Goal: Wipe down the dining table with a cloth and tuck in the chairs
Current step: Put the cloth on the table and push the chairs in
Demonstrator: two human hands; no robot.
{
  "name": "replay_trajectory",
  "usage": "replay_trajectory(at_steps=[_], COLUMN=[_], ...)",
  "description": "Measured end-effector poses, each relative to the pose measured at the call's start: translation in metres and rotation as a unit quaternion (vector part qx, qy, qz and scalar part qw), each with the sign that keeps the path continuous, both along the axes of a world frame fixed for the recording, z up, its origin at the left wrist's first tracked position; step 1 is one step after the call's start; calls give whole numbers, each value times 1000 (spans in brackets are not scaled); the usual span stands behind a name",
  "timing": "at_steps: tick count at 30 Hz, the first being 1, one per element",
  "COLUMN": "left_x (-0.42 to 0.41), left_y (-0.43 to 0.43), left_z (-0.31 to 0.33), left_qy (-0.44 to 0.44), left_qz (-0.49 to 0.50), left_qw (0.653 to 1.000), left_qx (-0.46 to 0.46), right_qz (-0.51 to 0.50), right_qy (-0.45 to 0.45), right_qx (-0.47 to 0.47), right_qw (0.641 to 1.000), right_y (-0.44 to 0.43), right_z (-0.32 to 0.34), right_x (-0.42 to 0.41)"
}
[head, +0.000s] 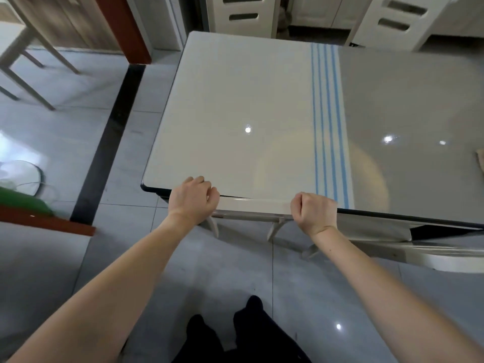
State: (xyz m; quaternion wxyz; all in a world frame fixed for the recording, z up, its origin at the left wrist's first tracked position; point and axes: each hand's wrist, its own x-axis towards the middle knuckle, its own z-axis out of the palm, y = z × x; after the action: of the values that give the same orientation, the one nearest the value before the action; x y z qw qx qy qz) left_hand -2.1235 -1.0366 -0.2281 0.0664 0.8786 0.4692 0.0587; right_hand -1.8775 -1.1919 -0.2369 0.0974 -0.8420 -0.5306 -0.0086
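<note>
Head view, chair-tucking stage. The dining table (235,100) shows a glossy top, white with blue stripes on one side and grey on the other, with no visible smears; wiping is therefore judged done, though this cannot be confirmed. A beige cloth corner (480,163), probably the wiping cloth, lies on the table at the far right edge of the view, well apart from both hands. The near chair (254,209) stands with its top rail touching or just beside the table's near edge and its legs below, so it is judged nearly or fully tucked. A second chair (445,260) to the right sits partly under the table; two white chairs (243,17) stand at the far side, how far tucked unclear; these may be what is left to do. The left hand (192,199) grips the near chair's rail, its fingers (209,191) curled tightly over it; the right hand (314,213) grips the same rail further right, its fingers (301,201) likewise closed in a fist round it.
</note>
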Motion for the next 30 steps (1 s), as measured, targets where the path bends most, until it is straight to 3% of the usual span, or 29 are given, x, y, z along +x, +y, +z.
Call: replay_trajectory(at_steps=[14,30], left_x=[-12,-46], left_y=[-28,-83], left_z=[3,-6], left_qy=[-22,-57], left_qz=[17,18], left_qw=[999,998], left_qx=[-19,-4], right_qz=[-4,-3], right_qy=[52,38], right_qx=[21,7], right_qw=[998,999], right_y=[-33,-82], right_z=[2,-10], right_x=[-18,-43])
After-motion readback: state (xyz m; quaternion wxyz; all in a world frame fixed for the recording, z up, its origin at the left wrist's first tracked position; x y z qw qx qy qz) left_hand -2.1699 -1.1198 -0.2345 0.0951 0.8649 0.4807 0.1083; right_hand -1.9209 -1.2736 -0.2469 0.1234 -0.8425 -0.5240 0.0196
